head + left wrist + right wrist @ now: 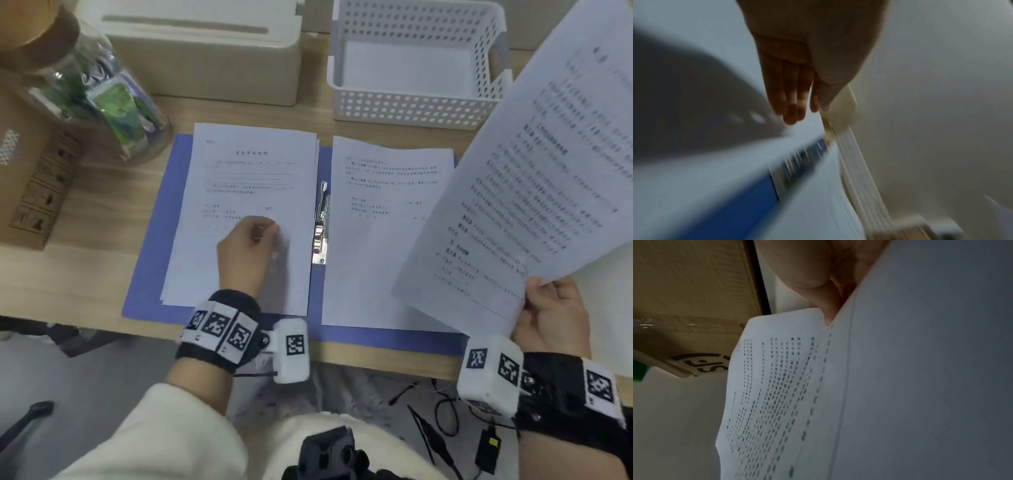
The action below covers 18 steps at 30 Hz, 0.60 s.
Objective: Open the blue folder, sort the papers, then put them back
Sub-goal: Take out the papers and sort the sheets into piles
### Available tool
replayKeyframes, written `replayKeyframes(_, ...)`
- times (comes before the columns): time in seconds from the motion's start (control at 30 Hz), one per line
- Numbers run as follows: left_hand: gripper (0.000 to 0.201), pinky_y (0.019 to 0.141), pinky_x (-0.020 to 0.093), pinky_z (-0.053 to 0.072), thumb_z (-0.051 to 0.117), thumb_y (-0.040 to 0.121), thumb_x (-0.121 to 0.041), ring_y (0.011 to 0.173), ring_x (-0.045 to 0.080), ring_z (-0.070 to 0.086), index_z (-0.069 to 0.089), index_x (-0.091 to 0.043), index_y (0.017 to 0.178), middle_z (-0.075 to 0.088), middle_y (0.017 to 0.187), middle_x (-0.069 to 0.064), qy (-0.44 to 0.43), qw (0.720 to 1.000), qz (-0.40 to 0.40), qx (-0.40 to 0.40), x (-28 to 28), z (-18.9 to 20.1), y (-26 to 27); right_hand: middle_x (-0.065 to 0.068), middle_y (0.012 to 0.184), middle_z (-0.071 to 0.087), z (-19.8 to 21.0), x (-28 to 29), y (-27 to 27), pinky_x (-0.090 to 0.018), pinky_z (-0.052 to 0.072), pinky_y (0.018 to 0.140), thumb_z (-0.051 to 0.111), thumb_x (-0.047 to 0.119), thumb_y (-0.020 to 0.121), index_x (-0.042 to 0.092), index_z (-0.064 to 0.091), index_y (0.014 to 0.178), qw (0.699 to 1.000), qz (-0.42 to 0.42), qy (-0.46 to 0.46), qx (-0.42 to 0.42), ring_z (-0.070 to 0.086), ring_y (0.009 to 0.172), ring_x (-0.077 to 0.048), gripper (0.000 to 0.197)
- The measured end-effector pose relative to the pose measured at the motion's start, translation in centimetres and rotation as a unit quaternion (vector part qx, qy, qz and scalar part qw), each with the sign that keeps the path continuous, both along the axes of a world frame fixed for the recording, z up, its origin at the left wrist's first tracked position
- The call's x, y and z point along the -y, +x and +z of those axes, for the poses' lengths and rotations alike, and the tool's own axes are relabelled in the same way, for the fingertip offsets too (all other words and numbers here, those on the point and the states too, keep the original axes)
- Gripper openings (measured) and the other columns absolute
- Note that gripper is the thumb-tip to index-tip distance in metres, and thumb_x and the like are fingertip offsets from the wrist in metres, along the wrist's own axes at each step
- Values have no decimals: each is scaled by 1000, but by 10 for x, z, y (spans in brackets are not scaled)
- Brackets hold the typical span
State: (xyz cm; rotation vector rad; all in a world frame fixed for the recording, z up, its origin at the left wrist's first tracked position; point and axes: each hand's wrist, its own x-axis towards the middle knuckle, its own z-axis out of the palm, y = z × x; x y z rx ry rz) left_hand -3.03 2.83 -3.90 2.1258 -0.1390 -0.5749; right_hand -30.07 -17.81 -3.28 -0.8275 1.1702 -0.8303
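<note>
The blue folder (150, 260) lies open on the wooden desk, with a metal clip (322, 226) along its spine. A stack of printed papers (246, 171) covers its left half and a single sheet (376, 240) its right half. My left hand (246, 246) is on the lower part of the left stack, blurred; the left wrist view shows its fingers (789, 100) straight over the papers (694, 162) and the blue cover (735, 203). My right hand (551, 315) grips the bottom edge of raised printed sheets (548, 171), whose text faces me. In the right wrist view its fingers (818, 272) pinch these sheets (777, 386).
A white perforated basket (411, 102) stands behind the folder. A glass jar (102, 96) with green packets and a cardboard box (30, 178) are at the left, a beige box (205, 61) at the back. Cables (445, 411) hang below the desk's front edge.
</note>
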Motion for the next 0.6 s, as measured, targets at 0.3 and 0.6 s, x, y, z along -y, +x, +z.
replayKeyframes(0.3, 73, 95, 43, 42, 81, 62, -31, 115, 34, 51, 45, -7, 120, 49, 128, 14, 261, 963, 60, 20, -66, -16, 58, 13, 95, 75, -4, -3, 15, -45, 46, 98, 42, 0, 96, 38, 73, 81, 999, 27, 30, 8, 64, 109, -16, 50)
replayKeyframes(0.6, 80, 96, 46, 41, 87, 53, -30, 118, 39, 47, 46, -5, 117, 47, 129, 17, 263, 962, 78, 22, -67, -20, 65, 14, 94, 74, 1, -11, 22, -31, 58, 81, 39, 1, 97, 38, 74, 80, 998, 42, 27, 30, 69, 90, -5, 53)
